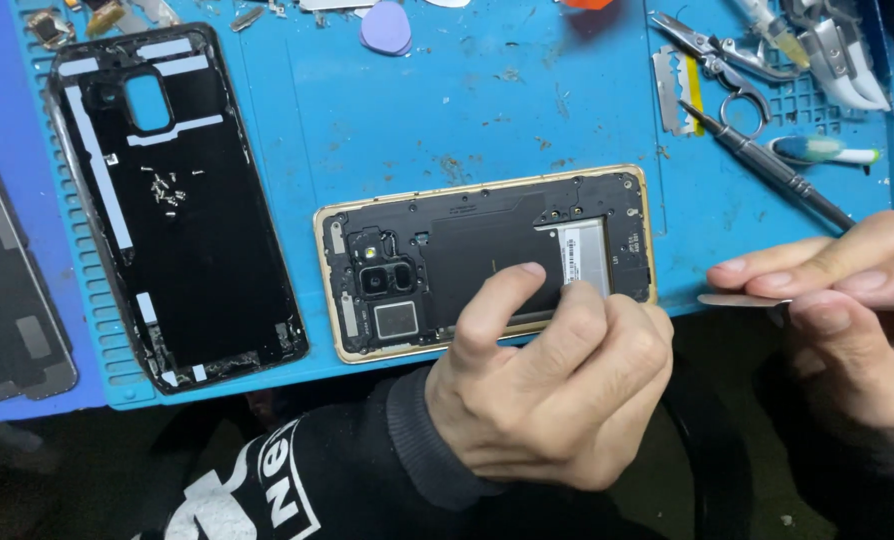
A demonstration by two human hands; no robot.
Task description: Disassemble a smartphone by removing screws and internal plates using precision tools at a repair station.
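**Opened phone under the hands**

On the blue silicone work mat [527,120], the left hand [552,385] presses its fingertips on the gold-framed, backless smartphone [487,260], not gripping it. The right hand [847,310] pinches a thin flat metal blade [742,299]. Farther off lies the removed black back cover [172,200] with loose small screws [167,190].

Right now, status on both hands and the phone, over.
Left hand pressing on opened phone, thumb on its black inner cover. Right hand pinching thin metal blade, clear of phone. Loose screws on removed back cover, well aside.
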